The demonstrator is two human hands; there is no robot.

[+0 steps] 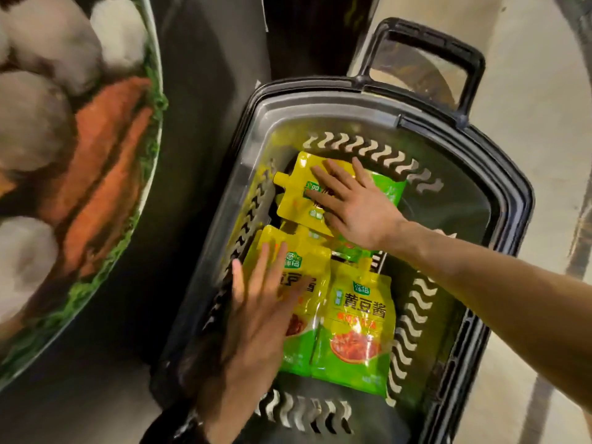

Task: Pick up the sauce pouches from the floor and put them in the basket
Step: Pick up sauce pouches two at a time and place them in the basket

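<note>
The right hand (355,206) lies flat and open, fingers spread, palm down on the far sauce pouch (294,193), gripping nothing; its bare forearm enters from 4 o'clock. The left hand (259,318) is likewise flat and unclenched, fingers together and pointing toward 12 o'clock, resting on the near-left sauce pouch (307,277), its dark sleeve at 6 o'clock.

Just beside that pouch, toward 3 o'clock, lies a third pouch (355,328), untouched by either hand, face up with its spout toward 12 o'clock; the two overlap slightly along their shared edge. Part of another green pack (387,187) shows under the right hand at 1 o'clock. All are yellow-green with spouts and printed labels.

All the pouches lie inside the basket (509,200), a dark plastic one with wavy slots in its walls and a raised handle (426,56) at 12 o'clock. At 9 o'clock of the basket stands a dark panel with a large food picture (80,174). Pale floor (538,100) shows at 2 o'clock.
</note>
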